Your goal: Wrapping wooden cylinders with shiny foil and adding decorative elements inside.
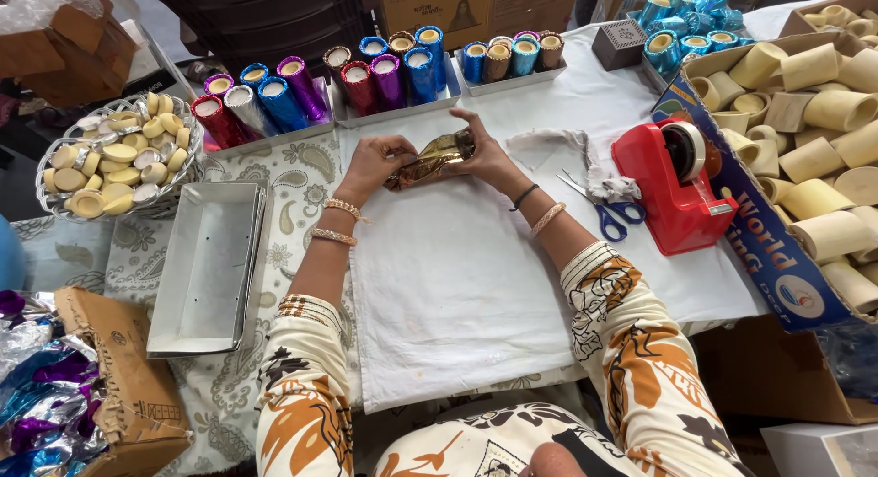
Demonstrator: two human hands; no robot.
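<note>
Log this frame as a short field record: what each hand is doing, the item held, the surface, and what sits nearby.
left hand: grips the left end of the gold foil roll
right hand: holds the roll's right end, fingers over the top
surface: white cloth
right of hands: red tape dispenser, blue-handled scissors
behind: trays of foil-wrapped rolls
far right: box of bare cream tubes
left: empty metal tray, basket of round discs

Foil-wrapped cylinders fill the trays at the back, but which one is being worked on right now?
The gold foil-wrapped cylinder, lying on its side on the white cloth, gripped between left hand and right hand. The rest stand upright in trays, untouched.
</note>
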